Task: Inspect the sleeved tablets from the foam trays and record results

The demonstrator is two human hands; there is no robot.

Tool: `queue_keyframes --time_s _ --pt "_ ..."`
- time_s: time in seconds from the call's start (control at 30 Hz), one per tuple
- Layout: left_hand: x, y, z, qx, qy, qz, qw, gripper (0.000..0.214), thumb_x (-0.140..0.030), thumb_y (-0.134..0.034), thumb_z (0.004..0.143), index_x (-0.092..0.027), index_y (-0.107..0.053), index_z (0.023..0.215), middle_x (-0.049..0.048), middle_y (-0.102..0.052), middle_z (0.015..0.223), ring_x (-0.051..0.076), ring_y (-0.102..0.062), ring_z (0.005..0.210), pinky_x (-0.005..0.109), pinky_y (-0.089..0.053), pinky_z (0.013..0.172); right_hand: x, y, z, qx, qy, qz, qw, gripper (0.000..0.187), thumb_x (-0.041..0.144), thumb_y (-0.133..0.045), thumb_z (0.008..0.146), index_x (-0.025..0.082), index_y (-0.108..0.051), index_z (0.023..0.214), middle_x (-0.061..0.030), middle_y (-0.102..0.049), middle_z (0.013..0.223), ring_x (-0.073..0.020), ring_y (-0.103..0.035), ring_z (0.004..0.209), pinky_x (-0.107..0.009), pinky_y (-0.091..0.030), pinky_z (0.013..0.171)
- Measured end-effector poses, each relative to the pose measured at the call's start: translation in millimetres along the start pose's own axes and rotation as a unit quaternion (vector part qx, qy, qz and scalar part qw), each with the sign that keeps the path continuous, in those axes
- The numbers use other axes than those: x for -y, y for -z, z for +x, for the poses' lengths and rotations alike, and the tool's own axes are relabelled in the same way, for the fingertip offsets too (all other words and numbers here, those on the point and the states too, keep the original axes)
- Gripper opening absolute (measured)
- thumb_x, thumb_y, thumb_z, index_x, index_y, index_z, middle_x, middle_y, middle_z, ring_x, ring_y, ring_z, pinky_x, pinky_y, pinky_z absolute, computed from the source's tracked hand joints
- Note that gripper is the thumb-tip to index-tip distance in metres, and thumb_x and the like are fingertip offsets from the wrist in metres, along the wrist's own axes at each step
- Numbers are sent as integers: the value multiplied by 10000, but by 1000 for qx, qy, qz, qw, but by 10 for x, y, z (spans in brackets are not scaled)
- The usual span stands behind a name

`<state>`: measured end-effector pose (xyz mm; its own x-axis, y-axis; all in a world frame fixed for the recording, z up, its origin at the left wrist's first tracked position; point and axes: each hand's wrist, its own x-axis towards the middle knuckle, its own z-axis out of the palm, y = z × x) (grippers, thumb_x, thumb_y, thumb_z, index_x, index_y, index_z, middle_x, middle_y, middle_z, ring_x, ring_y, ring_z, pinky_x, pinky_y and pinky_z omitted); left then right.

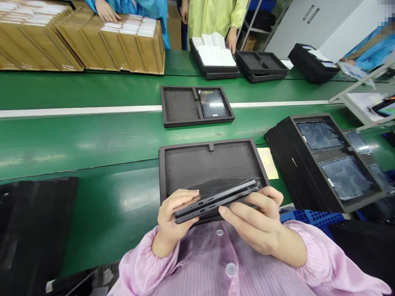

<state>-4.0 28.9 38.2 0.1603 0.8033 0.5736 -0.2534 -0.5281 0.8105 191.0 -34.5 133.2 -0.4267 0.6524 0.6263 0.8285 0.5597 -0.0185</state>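
Two thin dark tablets [216, 199], one on top of the other, are held edge-on in front of my chest, with ports showing along their edges. My left hand [174, 213] grips their left end, thumb and fingers on opposite faces. At the right end, my right hand [259, 222] has its fingers curled against the lower edge and corner. Clear film seems to stick out around the upper tablet. Beneath and behind them lies a black foam tray [212, 164] with a wide recess, its near side partly hidden by the tablets and my hands.
On the right stands a stack of black foam trays [290, 160] with tablets in the top one. Farther off, another tray [182, 105] holds one tablet. Cartons [123, 49] and a tray of white pieces [216, 55] line the far side, near other people. Black sheets [37, 230] lie at left.
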Motion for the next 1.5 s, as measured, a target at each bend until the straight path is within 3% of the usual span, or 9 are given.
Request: queue_keyframes --time_s 0.2,0.37,0.43,0.47,0.53,0.6,0.8,1.07,1.5 --pt "12 -6 23 1 -5 10 1000 321 -303 -721 778 -220 -645 1079 74 -733 955 225 -693 880 383 -568 755 22 18 -8 -12 -21 -36 999 276 101 -448 922 210 -702 921 35 -700 769 -167 -483 723 -375 -313 703" --pt "47 3 28 -12 -19 19 1000 289 -321 -702 790 -214 -647 1053 80 -739 920 220 -698 838 363 -575 713 -116 -233 -159 -138 -97 -21 985 169 228 -621 861 300 -658 1009 -27 -631 959 -215 -542 904 -425 -401 848" --pt "69 9 35 -19 -22 15 999 281 -350 -701 787 -207 -657 1025 84 -740 897 220 -701 815 357 -577 697 -225 -388 -233 -175 -181 70 965 372 378 -692 810 289 -587 1155 -73 -589 1100 -251 -563 1004 -444 -454 867" --pt "79 9 50 -23 -21 15 999 281 -373 -699 784 -199 -664 1003 89 -740 880 223 -702 799 356 -577 686 -271 -459 -263 -164 -220 143 951 458 448 -684 803 265 -551 1202 -96 -588 1128 -259 -587 1007 -442 -488 843" --pt "87 -1 120 -33 -12 16 999 307 -438 -698 768 -179 -680 931 95 -736 820 228 -702 743 349 -574 648 -311 -554 -303 -114 -262 288 914 435 484 -640 828 228 -554 1169 -104 -644 1058 -249 -653 923 -409 -543 760" --pt "68 -33 243 -53 0 3 999 384 -530 -710 718 -164 -679 831 78 -717 723 215 -685 647 322 -557 582 -267 -559 -315 -89 -246 362 895 283 404 -648 838 223 -596 1049 -76 -697 929 -231 -690 814 -368 -569 693" --pt "-83 -303 679 -79 25 -38 996 625 -796 -599 576 -172 -586 622 -2 -570 507 129 -516 427 249 -406 419 12 -245 -299 -174 -128 298 930 282 195 -630 820 207 -583 1097 -89 -705 891 -233 -693 743 -367 -581 619" --pt "-211 -728 944 2 38 -21 999 666 -851 -535 572 -185 -539 572 -8 -521 473 120 -455 397 257 -345 389 30 -56 -499 -252 -144 219 932 333 155 -580 825 201 -544 1152 -98 -691 913 -251 -689 769 -396 -582 622" --pt "-372 -1131 1045 85 34 -84 992 635 -820 -573 584 -186 -559 553 5 -525 452 132 -464 374 266 -334 361 69 213 -673 -266 -148 138 942 364 172 -568 823 182 -543 1186 -111 -683 925 -240 -687 782 -359 -585 614"
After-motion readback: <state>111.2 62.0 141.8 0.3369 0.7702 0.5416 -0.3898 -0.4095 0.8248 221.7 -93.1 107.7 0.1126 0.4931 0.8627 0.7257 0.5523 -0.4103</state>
